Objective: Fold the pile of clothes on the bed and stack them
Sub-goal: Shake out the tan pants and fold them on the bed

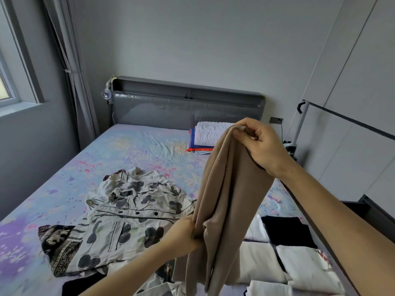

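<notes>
- Gripped a tan garment [230, 189] at its top edge with the right hand [263, 146], fingers curled tight on the cloth, high above the bed [128, 150].
- Clamped the left hand [183, 236] on the same garment lower down, at its left edge, with the loose end hanging past the bottom of the view.
- Seen just left of the hanging cloth, spread on the flowered sheet: an unfolded pile [132, 210] of cream floral shirt and dark patterned fabric.
- Seen at the near right of the bed, side by side: folded white pieces [303, 261] and a folded black piece [288, 231].
- Seen against the grey headboard [188, 107]: stacked folded bedding [209, 135].
</notes>
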Motion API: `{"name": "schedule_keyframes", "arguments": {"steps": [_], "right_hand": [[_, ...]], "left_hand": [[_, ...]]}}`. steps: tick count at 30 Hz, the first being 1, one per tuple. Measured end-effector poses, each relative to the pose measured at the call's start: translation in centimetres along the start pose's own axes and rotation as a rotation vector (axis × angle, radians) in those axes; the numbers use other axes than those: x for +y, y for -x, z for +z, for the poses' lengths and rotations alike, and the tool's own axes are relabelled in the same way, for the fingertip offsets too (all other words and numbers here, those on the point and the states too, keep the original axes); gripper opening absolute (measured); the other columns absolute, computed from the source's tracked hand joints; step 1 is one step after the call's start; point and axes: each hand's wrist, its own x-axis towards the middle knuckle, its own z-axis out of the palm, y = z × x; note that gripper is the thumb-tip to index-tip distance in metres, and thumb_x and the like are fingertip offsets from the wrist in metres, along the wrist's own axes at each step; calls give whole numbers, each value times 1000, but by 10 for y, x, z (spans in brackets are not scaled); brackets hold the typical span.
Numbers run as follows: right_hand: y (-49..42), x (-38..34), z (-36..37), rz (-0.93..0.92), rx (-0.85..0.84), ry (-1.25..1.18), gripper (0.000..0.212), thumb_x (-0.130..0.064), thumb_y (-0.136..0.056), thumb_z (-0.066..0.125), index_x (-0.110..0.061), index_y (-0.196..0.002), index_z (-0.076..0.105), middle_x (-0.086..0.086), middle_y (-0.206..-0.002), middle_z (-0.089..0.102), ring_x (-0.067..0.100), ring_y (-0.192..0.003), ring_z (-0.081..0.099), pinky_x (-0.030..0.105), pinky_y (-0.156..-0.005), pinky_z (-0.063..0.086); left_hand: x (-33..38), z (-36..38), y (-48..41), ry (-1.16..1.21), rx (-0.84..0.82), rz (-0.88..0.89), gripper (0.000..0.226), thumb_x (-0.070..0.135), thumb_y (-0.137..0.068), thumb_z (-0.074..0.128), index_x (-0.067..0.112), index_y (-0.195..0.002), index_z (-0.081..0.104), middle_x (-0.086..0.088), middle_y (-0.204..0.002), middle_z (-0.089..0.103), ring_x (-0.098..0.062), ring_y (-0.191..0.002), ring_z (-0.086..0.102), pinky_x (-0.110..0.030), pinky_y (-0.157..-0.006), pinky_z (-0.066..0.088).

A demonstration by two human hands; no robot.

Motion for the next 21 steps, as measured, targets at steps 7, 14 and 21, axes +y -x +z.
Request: {"name": "schedule_keyframes", "arguments": {"steps": [7,14,21], "right_hand": [[7,10,-26,10,30,66,14,-20,-95,56,-29,-87,63,-13,-84,65,-3,-82,58,11,-79,42],[25,53,-52,228,-50,-75,12,-12,-92,56,-17,-84,64,-19,-71,66,-6,-73,59,8,-74,43],[66,89,-46,497,-308,-247,53,-58,-61,77,-13,-88,70,-3,-83,72,6,-80,66,14,-75,50]], "left_hand": [[-30,11,3,-138,-127,-157,48,48,-79,52,5,-88,72,4,-80,59,-21,-79,61,-24,-62,41],[-71,-58,10,-195,-125,-292,36,52,-62,58,19,-50,50,10,-42,44,-4,-44,38,-18,-50,25],[-83,-129,18,-340,-31,-242,30,16,-82,70,23,-78,41,4,-67,50,-17,-64,44,-19,-55,30]]}}
